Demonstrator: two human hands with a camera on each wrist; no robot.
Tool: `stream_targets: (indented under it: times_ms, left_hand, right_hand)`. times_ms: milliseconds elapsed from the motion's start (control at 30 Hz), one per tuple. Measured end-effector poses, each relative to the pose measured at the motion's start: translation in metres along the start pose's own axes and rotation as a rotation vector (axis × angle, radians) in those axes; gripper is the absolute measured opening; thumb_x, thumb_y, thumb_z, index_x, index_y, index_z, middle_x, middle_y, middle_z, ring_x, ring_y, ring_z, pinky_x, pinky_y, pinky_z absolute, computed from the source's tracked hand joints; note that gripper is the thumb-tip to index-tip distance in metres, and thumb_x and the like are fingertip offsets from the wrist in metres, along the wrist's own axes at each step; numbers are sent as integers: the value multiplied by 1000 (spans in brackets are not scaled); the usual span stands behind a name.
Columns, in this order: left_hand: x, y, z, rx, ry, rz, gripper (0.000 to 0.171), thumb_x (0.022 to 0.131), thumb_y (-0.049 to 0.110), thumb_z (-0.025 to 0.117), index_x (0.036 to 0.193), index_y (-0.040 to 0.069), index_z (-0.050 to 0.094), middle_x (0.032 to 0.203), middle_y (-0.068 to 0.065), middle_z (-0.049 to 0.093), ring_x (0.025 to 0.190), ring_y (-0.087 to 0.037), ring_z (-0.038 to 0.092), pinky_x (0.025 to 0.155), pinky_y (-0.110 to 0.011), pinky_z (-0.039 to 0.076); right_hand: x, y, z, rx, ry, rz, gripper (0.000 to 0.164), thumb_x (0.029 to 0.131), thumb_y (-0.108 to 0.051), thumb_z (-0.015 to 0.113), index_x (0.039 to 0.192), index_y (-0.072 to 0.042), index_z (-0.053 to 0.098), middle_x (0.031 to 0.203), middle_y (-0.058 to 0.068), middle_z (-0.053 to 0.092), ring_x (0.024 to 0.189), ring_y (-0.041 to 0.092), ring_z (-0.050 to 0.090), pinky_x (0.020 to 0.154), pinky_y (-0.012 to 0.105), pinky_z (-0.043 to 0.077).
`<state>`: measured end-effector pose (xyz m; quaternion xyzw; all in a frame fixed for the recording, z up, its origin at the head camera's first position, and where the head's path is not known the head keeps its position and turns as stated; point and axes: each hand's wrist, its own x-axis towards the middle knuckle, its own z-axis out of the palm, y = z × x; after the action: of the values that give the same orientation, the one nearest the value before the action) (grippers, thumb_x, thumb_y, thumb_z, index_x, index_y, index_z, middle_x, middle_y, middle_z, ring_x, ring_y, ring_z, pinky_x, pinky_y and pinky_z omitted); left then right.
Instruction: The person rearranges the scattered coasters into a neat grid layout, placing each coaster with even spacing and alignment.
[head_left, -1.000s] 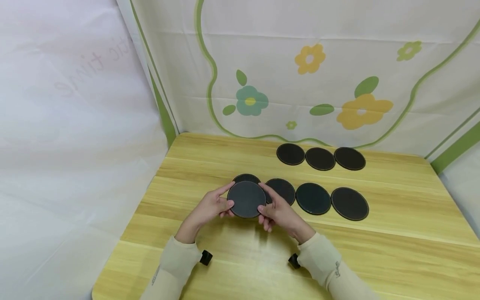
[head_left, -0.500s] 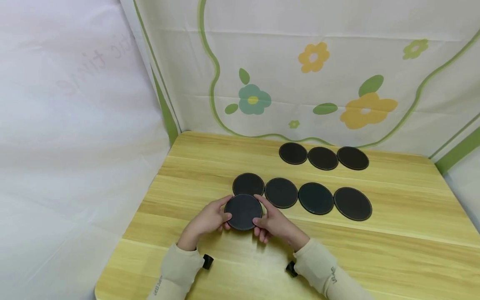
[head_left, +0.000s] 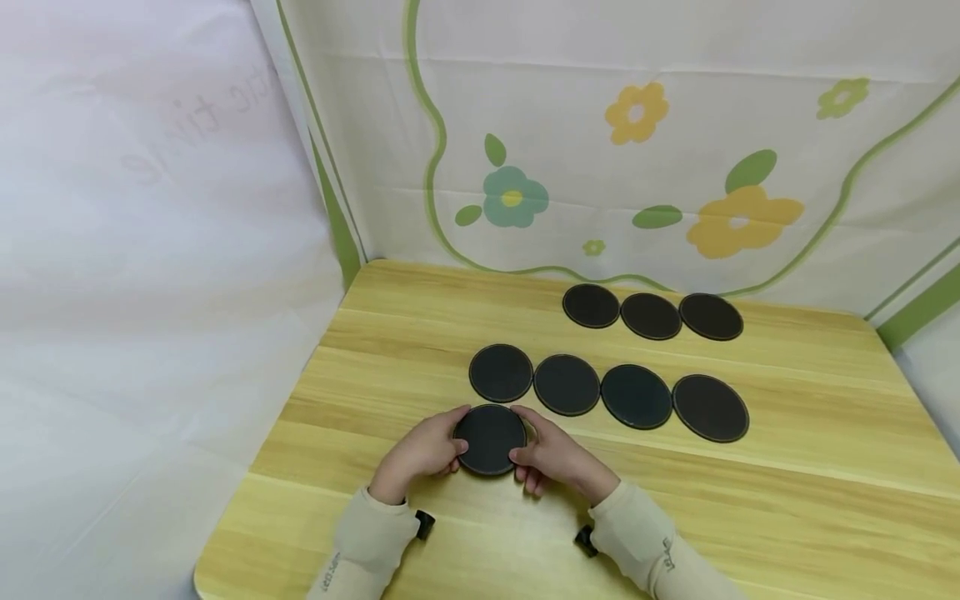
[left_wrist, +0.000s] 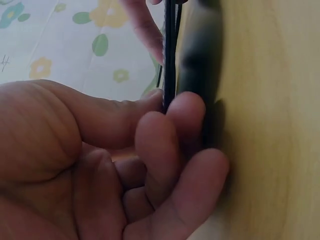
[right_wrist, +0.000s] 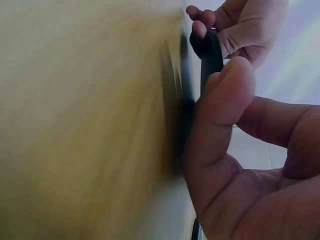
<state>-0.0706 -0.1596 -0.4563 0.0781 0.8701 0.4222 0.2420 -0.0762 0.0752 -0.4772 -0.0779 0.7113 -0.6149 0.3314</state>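
A round black coaster with a stitched-looking rim lies between my two hands, in front of the left end of a row of similar coasters. My left hand pinches its left edge, and my right hand pinches the right edge. From the left wrist, the coaster appears edge-on as a dark band, thumb on one face and fingers on the other. In the right wrist view its edge shows a small gap from the tabletop. Whether it is one coaster or a thin stack, I cannot tell.
Several black coasters form a row just beyond my hands, nearly touching side by side. Three more coasters line the back of the wooden table. A flower-printed curtain hangs behind, and a white sheet at the left.
Both hands have drawn the held coaster toward me and lower. It overlapped the leftmost coaster of the nearer row before; now that one is fully visible.
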Motion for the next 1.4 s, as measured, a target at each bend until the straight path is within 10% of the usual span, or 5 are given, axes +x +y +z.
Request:
stream_targets:
  times_ms: [1400]
  left_hand:
    - [5,4,7,120,78,-33,58,101,11,62,154,1,40,59,-6,60,46,-15,51,61,-33,45]
  right_hand:
    - [6,0,-3,-115,2,20,79,98,-1,61,162,-3,14,64,16,65,45,19,60,45,36,55]
